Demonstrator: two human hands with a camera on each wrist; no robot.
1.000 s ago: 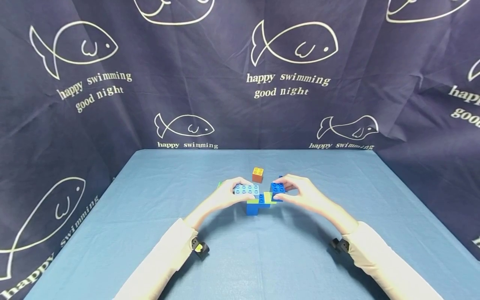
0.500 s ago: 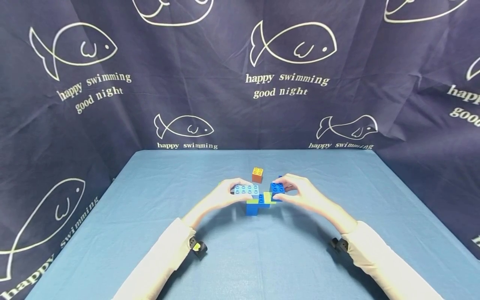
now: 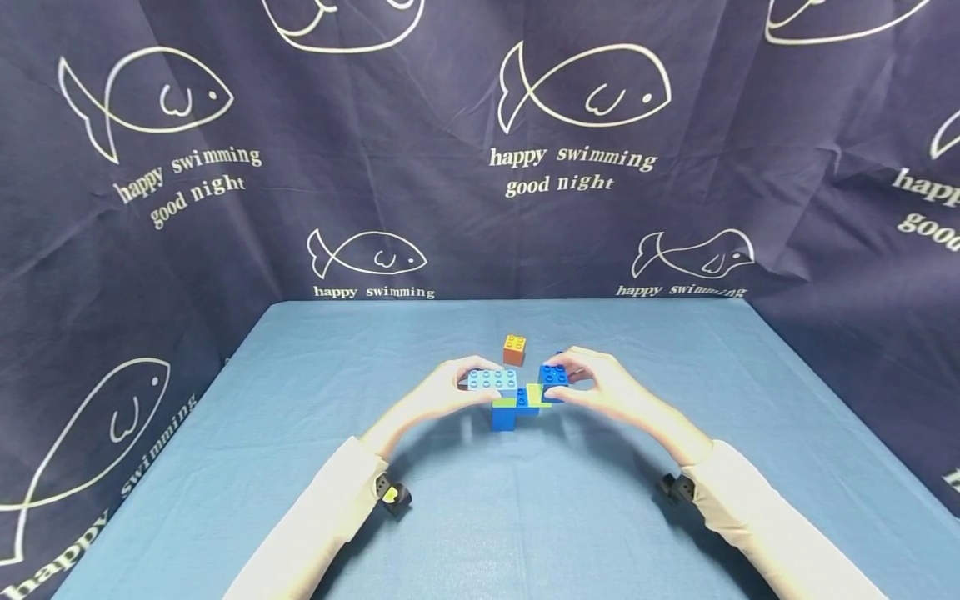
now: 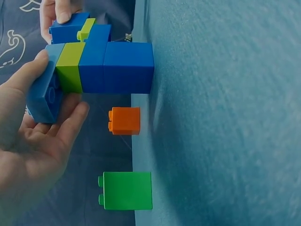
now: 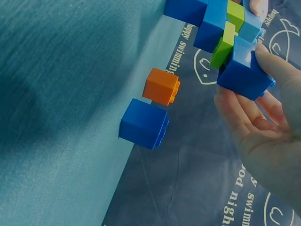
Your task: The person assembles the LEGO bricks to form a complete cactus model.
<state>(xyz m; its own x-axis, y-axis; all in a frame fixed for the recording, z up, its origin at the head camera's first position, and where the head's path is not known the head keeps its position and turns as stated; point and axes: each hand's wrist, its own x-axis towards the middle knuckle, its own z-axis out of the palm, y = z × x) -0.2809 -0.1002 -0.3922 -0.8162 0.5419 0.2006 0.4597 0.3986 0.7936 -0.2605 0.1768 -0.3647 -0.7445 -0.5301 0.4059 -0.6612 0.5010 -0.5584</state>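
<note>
Both my hands hold ends of a small build of toy bricks on the cloth-covered table. My left hand (image 3: 444, 389) pinches a light blue brick (image 3: 492, 382) between thumb and fingers. That brick lies on a lime brick (image 4: 69, 68), with stacked blue bricks (image 4: 123, 68) below reaching the table. On the other side my right hand (image 3: 600, 382) grips a dark blue brick (image 5: 244, 68), its thumb on one face and fingers beneath. This brick touches a lime piece (image 5: 223, 47); how firmly they join cannot be seen.
A loose orange brick (image 3: 513, 350) stands behind the build. Another blue brick (image 5: 143, 123) is on the table near it in the right wrist view. A green brick (image 4: 127, 190) shows in the left wrist view. A dark fish-print curtain (image 3: 450, 183) hangs behind the table.
My left wrist has shifted slightly left, and a green corner beside that hand is now hidden in the head view. Both hands keep their hold on the same bricks.
</note>
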